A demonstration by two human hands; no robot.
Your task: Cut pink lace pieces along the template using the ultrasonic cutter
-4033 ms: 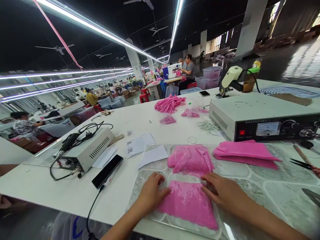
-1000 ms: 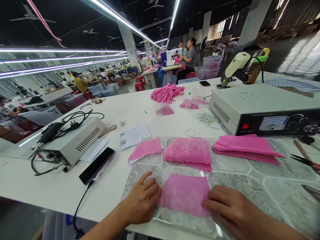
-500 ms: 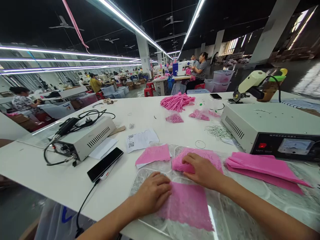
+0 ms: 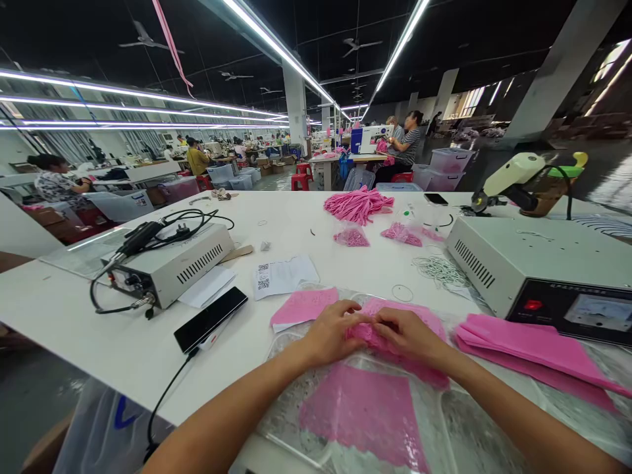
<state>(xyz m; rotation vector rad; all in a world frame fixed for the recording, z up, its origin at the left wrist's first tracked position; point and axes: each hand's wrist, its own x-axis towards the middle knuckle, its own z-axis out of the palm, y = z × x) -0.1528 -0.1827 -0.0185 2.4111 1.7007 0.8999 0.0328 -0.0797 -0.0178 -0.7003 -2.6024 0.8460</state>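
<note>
Both my hands meet over a pile of pink lacy fabric [image 4: 429, 322] on the clear plastic sheet. My left hand [image 4: 333, 334] is at its left end, thumb and fingers closed about the edge. From the right, my right hand [image 4: 409, 337] pinches the same fabric, its fingertips close to the left ones. What exactly lies between the fingertips is partly hidden. Nearer to me, a flat pink fabric piece [image 4: 365, 408] shows in or under the clear plastic. Another pink piece [image 4: 301, 306] lies beyond my left hand, with white edging below it.
Folded pink fabric [image 4: 528, 349] lies at right, before a grey machine box [image 4: 553, 250]. At left are a smaller box [image 4: 182, 263] with cables and a phone [image 4: 212, 319]. Pink strips [image 4: 358, 204], bagged pink bits [image 4: 351, 236] and pale rings [image 4: 439, 270] lie farther back.
My left hand has moved up and right from the flat near piece to the lacy pile. My right hand now pinches there, fingertips close to the left. The view has shifted slightly.
</note>
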